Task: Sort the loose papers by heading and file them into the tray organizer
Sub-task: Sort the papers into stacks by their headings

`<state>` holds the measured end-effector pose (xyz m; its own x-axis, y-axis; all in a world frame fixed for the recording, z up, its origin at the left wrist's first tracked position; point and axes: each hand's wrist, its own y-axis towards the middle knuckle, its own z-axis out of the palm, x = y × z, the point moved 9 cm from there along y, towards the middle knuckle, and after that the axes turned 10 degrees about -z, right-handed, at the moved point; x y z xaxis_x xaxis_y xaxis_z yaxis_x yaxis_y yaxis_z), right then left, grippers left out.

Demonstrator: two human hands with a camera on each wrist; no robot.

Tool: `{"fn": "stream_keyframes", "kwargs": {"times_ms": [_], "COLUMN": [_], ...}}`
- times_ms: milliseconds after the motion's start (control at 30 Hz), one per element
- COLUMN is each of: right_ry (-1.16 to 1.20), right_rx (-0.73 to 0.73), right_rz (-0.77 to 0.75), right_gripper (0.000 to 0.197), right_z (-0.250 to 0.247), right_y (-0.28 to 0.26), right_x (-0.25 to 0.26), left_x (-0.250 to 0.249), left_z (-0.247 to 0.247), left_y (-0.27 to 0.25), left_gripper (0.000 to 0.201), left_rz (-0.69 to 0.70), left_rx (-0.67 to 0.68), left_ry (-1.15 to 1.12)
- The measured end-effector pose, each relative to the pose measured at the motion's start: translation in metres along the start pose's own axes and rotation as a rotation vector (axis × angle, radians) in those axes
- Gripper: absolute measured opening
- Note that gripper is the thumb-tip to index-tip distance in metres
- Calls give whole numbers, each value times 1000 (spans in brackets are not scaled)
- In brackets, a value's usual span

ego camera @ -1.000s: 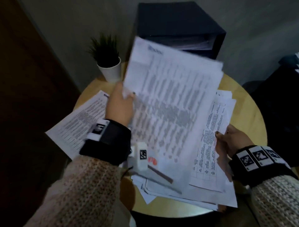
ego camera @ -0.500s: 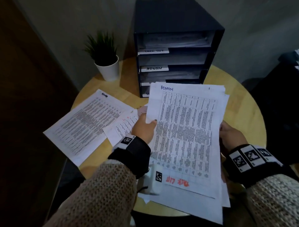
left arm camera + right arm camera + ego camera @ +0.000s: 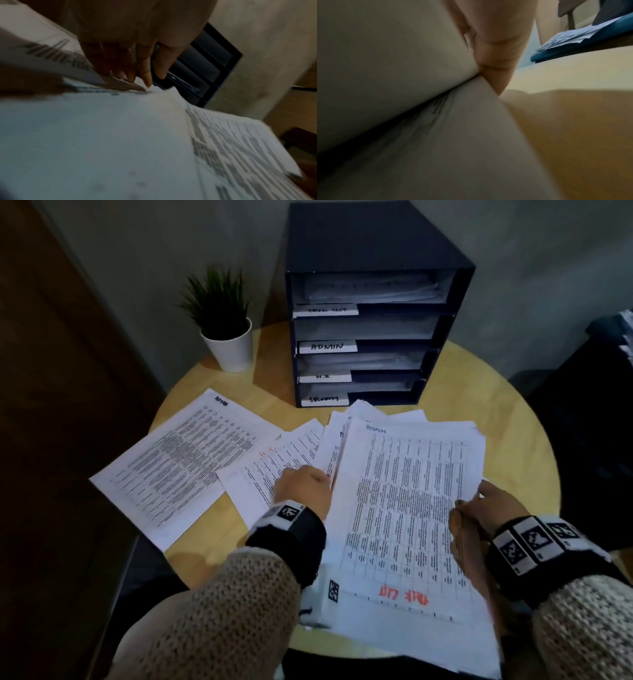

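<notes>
Two loose white sheets lie flat on the left part of the round pale wooden table (image 3: pixel 507 419): a printed page headed "ADMIN" in black (image 3: pixel 178 463) at the far left, and just right of it, overlapping its corner, a page marked "H.R." in red (image 3: pixel 274 470). Behind them, near the table's back edge, stands a small green plant in a white pot (image 3: pixel 227 337).

Next comes the left hand (image 3: pixel 303 491), knuckles up, resting on the H.R. page at the left edge of the thick stack of white printed papers (image 3: pixel 407 508); the left wrist view shows its fingers (image 3: pixel 145 73) extended down onto fanned sheet edges, the thumb apart — loosely open, not clearly gripping any sheet.

Centre back, the dark four-tier tray organizer (image 3: pixel 373 244) stands upright, with white labels on its shelf fronts; "ADMIN" and "H.R." are legible, the other two blurred. Papers lie in its tiers. The stack sits just in front of it, its top sheet a table of text with a blue heading at the far end and red lettering upside down at the near end.

At the right, the right hand (image 3: pixel 486 508) holds the stack's right edge — the right wrist view shows a digit (image 3: pixel 496 65) pressed against the sheets.
</notes>
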<state>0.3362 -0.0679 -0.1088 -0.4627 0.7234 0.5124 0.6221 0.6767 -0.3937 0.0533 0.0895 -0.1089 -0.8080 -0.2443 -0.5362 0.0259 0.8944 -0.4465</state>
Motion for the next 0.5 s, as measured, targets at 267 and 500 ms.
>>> {"fn": "stream_keyframes", "kwargs": {"times_ms": [267, 500], "right_ry": [-123, -183], "right_rx": [11, 32], "right_rz": [39, 36], "right_gripper": [35, 32], "right_z": [-8, -7], "right_y": [7, 9], "right_x": [-15, -13], "left_x": [8, -4], "left_z": [-1, -7], "left_y": [7, 0], "left_gripper": [30, 19], "left_rz": [-26, 128], "left_rx": [48, -52], "left_ry": [-227, -410]}}
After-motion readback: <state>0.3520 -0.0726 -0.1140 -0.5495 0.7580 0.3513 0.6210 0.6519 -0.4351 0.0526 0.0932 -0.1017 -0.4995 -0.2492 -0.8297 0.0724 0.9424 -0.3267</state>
